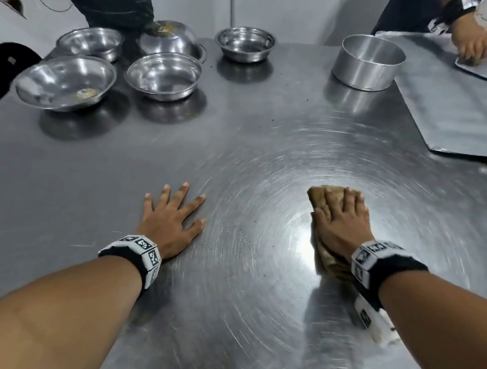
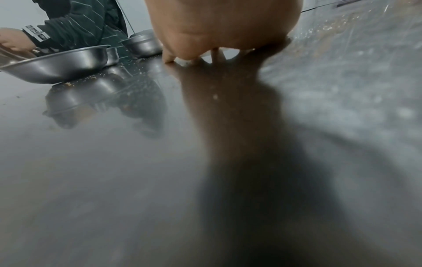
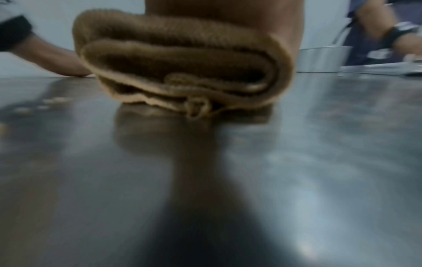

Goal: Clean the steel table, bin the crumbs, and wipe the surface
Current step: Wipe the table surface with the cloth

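Left hand (image 1: 171, 222): flat, fingers spread wide, palm on steel table (image 1: 255, 132), near centre.
Right hand (image 1: 340, 219): straight fingers press folded brown cloth (image 1: 318, 195) at near right.
Right wrist view: cloth's layered folds (image 3: 182, 72).
Left wrist view: crumbs (image 2: 95, 77) beside far-left bowls (image 2: 59, 66).

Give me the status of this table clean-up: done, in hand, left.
Done: nothing clearly finished. In hand: the right hand presses a folded brown cloth flat on the steel table; the left hand rests flat beside it. Left: crumbs lie by the bowls, specks between the hands.
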